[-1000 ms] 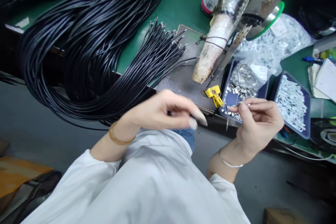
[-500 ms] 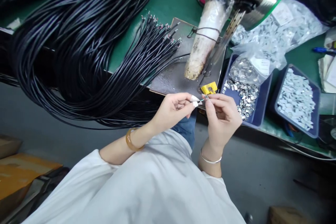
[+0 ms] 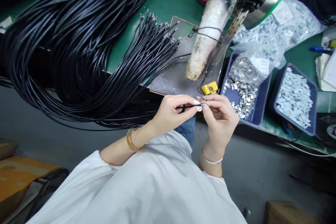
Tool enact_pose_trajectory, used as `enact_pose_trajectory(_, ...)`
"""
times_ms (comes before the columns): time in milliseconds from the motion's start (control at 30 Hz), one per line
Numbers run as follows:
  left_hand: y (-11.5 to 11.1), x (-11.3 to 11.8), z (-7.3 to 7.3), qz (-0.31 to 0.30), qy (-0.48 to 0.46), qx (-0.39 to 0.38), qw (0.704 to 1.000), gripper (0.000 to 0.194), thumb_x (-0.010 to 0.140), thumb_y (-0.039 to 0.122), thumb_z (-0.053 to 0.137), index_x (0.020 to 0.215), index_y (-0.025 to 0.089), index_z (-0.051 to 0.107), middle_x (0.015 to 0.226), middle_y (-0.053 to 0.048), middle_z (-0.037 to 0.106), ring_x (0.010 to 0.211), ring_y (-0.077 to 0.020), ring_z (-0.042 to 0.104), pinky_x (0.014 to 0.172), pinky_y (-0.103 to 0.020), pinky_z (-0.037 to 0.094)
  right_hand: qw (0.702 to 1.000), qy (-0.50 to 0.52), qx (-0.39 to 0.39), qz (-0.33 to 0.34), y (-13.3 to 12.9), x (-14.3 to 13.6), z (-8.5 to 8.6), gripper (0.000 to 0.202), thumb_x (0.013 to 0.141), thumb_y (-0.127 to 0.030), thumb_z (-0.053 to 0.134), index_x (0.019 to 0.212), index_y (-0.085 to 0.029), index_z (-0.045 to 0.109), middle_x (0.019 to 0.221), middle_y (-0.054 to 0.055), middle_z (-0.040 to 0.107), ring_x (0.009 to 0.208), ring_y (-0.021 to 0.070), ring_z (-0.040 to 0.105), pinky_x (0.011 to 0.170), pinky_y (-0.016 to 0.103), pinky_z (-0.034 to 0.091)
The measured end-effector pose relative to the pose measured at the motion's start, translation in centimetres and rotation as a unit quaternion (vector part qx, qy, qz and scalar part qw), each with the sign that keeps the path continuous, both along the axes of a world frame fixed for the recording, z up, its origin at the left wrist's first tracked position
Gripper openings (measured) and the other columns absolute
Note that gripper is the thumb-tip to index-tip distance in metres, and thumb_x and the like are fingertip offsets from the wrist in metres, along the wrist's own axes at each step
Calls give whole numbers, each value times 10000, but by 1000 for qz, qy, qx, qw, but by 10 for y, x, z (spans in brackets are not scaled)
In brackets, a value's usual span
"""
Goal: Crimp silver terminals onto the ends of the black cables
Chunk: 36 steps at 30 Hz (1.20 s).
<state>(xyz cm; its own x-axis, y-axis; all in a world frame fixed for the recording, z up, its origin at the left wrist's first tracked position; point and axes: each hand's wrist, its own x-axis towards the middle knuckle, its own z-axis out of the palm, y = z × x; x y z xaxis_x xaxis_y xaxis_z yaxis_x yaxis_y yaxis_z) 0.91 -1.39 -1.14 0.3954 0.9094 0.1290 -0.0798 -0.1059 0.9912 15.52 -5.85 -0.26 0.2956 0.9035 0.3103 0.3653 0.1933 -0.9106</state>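
My left hand (image 3: 172, 112) is closed in a pinch on a thin black cable (image 3: 186, 106), whose end points to the right. My right hand (image 3: 220, 117) pinches a small silver metal piece (image 3: 202, 104) at that cable end. The fingertips of both hands nearly meet, and they partly hide the joint; whether the piece is seated on the cable I cannot tell. Just beyond the fingers lies a yellow block-like object (image 3: 209, 88) at the front edge of a dark board (image 3: 170, 80).
A large bundle of black cables (image 3: 78, 42) covers the left side, their stripped ends on the board. A plastic-wrapped arm (image 3: 204, 38) slants overhead beside a wire spool (image 3: 273, 3). At right stand a blue tray (image 3: 264, 101) of metal pieces and another tray (image 3: 315, 112) of pale pieces.
My fingertips have drawn closer together. A greenish wire tip showed between them before; now the black cable lies along my left fingers up to the metal piece.
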Motion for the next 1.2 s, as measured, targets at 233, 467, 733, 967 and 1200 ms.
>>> enact_pose_trajectory(233,-4,0,5,-75,-70,-152,983,309,952,420,605,794,155,579,552,46,494,490,-65,418,492,-198,350,984,-118,98,-87,-3,-14,-4,148,842,-137,710,904,-271,722,1010,13,712,942,178,722,891,422,650)
enact_pose_trajectory(467,5,-6,15,-120,-122,-224,959,374,827,482,749,757,146,600,557,48,468,469,-53,385,447,-203,300,1000,30,8,-1,0,-5,-2,53,855,-202,721,870,-251,730,961,14,704,910,160,719,843,375,661)
enact_pose_trajectory(733,6,-7,12,-132,-134,-241,952,325,771,388,815,689,125,642,519,51,479,464,-41,379,440,-187,298,998,55,19,29,-1,-1,-2,86,852,-186,722,881,-265,742,958,7,711,876,145,714,826,349,654)
enact_pose_trajectory(967,9,-8,14,-87,-85,-172,978,141,712,234,820,692,119,739,725,-54,711,664,-115,608,605,-212,491,990,120,-12,67,0,1,-5,21,859,-254,724,843,-250,737,971,15,704,883,155,718,855,376,656)
enact_pose_trajectory(1200,9,-6,12,-3,-30,-30,999,77,769,151,724,708,109,701,616,22,579,504,-34,389,443,-160,293,999,31,6,12,-6,-2,0,153,853,-170,738,950,-284,771,994,10,718,919,158,723,827,354,648)
